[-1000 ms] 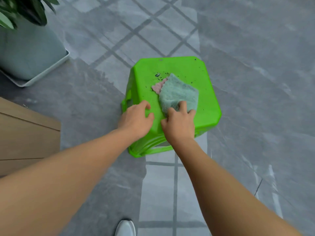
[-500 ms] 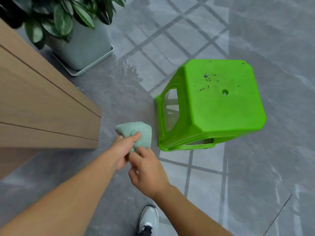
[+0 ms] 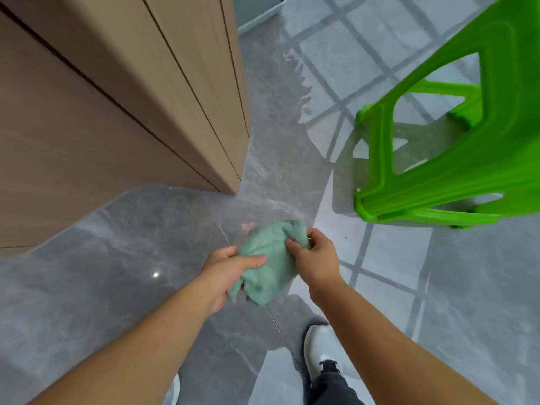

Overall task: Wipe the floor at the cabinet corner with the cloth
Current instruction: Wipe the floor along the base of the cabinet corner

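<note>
A pale green cloth is bunched up between both hands, held above the grey tiled floor. My left hand grips its lower left part. My right hand pinches its upper right edge. The wooden cabinet fills the upper left, and its bottom corner meets the floor just beyond the cloth, a short way from it.
A bright green plastic stool stands on the floor at the right, close to the cabinet corner. A plant pot's tray shows at the top. My white shoe is on the floor below the hands.
The cloth left the stool top and came over to the cabinet side. Both hands now hold it lower, nearer the cabinet corner, and the view has dropped closer to the floor.
</note>
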Demonstrator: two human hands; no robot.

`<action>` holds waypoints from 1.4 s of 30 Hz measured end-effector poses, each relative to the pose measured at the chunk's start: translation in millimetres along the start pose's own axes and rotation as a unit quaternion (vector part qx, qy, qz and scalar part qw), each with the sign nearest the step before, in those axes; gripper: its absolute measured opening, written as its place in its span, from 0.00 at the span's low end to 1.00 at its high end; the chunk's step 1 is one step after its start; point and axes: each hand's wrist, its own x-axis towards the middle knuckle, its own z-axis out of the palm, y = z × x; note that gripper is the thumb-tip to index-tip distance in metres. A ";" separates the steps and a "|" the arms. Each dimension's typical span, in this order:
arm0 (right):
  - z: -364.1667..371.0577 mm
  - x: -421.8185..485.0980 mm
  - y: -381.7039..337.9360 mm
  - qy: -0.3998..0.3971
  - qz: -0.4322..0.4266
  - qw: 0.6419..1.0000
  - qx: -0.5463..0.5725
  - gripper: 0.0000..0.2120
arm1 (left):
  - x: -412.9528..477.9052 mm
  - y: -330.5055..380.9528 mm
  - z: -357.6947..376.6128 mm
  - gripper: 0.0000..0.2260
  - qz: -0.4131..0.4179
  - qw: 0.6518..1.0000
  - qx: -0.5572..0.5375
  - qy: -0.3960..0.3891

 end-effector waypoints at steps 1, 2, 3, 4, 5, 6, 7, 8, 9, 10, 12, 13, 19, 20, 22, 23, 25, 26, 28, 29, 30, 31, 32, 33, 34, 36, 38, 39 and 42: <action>5.7 14.0 10.1 -0.001 -0.010 1.000 -0.016 0.04 | 14.6 -7.7 -6.3 0.10 0.010 1.000 -0.012 0.016; 10.9 29.6 17.9 -0.008 -0.021 0.999 -0.028 0.04 | 30.9 -12.8 -10.5 0.09 0.021 0.999 -0.022 0.023; 16.1 46.1 23.6 -0.020 -0.037 0.998 -0.043 0.04 | 49.3 -16.2 -12.2 0.08 0.034 0.999 -0.030 0.025; 22.5 66.7 29.2 -0.031 -0.057 0.996 -0.061 0.04 | 70.7 -19.1 -11.5 0.08 0.048 0.998 -0.038 0.029; 27.9 89.0 32.9 -0.035 -0.079 0.993 -0.080 0.04 | 92.8 -19.6 -8.9 0.08 0.062 0.996 -0.045 0.035; 32.4 112.2 34.2 -0.038 -0.108 0.988 -0.102 0.04 | 115.2 -18.6 -5.3 0.08 0.078 0.995 -0.055 0.042; 37.0 135.9 34.0 -0.041 -0.143 0.981 -0.127 0.03 | 138.7 -16.8 -1.4 0.09 0.099 0.992 -0.064 0.052; 40.8 158.9 33.7 -0.039 -0.176 0.973 -0.147 0.03 | 160.8 -12.6 2.1 0.09 0.123 0.988 -0.070 0.065; 43.2 179.7 32.3 -0.036 -0.205 0.965 -0.159 0.03 | 180.3 -5.5 7.4 0.09 0.147 0.983 -0.075 0.077; 45.9 199.5 30.3 -0.038 -0.232 0.958 -0.165 0.03 | 197.9 1.8 11.9 0.09 0.170 0.978 -0.087 0.086; 53.9 234.1 26.4 -0.053 -0.268 0.945 -0.178 0.09 | 225.4 12.5 16.5 0.14 0.197 0.967 -0.134 0.091; 59.6 248.4 24.6 -0.054 -0.277 0.938 -0.200 0.16 | 235.4 13.2 14.8 0.19 0.199 0.964 -0.141 0.107; 100.7 288.5 46.2 -0.043 -0.411 0.711 -0.569 0.42 | 252.3 -56.0 -46.5 0.51 0.189 0.828 0.416 0.324; 110.0 292.8 51.4 -0.072 -0.422 0.674 -0.603 0.44 | 252.8 -67.4 -59.6 0.55 0.161 0.814 0.452 0.328; 125.7 300.0 55.6 -0.111 -0.388 0.664 -0.630 0.47 | 254.4 -85.0 -77.4 0.60 0.085 0.816 0.475 0.317; 132.1 306.7 56.1 -0.111 -0.370 0.664 -0.640 0.50 | 257.1 -91.1 -81.2 0.62 0.056 0.829 0.465 0.305; 143.3 324.7 54.4 -0.090 -0.375 0.642 -0.662 0.56 | 266.0 -101.9 -82.9 0.65 0.032 0.848 0.447 0.283; 146.9 333.5 49.8 -0.082 -0.387 0.624 -0.674 0.60 | 270.0 -107.2 -82.5 0.65 0.035 0.849 0.447 0.280; 149.1 352.6 33.8 -0.082 -0.412 0.594 -0.687 0.64 | 278.4 -116.3 -83.0 0.66 0.059 0.849 0.440 0.287; 149.2 362.2 22.3 -0.089 -0.423 0.581 -0.690 0.64 | 281.9 -120.7 -85.0 0.65 0.069 0.850 0.433 0.291; 148.4 370.2 9.1 -0.100 -0.424 0.578 -0.690 0.64 | 283.9 -123.6 -86.7 0.65 0.076 0.851 0.429 0.293; 146.8 375.1 -2.8 -0.106 -0.420 0.581 -0.689 0.62 | 284.6 -124.5 -87.8 0.65 0.079 0.852 0.428 0.292; 145.9 376.7 -10.2 -0.106 -0.413 0.590 -0.685 0.62 | 284.2 -124.6 -88.8 0.65 0.079 0.852 0.429 0.291; 147.0 374.8 -11.5 -0.103 -0.406 0.605 -0.677 0.61 | 283.7 -124.9 -89.1 0.65 0.078 0.852 0.430 0.290; 150.5 367.9 -7.3 -0.101 -0.396 0.620 -0.669 0.60 | 282.6 -124.9 -89.0 0.65 0.076 0.852 0.431 0.288; 160.7 343.8 17.2 -0.112 -0.390 0.627 -0.665 0.59 | 276.8 -122.8 -86.3 0.65 0.068 0.856 0.430 0.278; 170.4 311.1 54.2 -0.147 -0.397 0.618 -0.663 0.60 | 270.0 -117.9 -85.5 0.65 0.059 0.860 0.431 0.267; 171.5 295.0 71.3 -0.178 -0.395 0.617 -0.657 0.61 | 267.3 -115.3 -84.8 0.65 0.055 0.861 0.433 0.261; 152.4 283.2 98.4 -0.246 -0.430 0.572 -0.654 0.58 | 265.0 -112.4 -85.1 0.65 0.046 0.865 0.430 0.254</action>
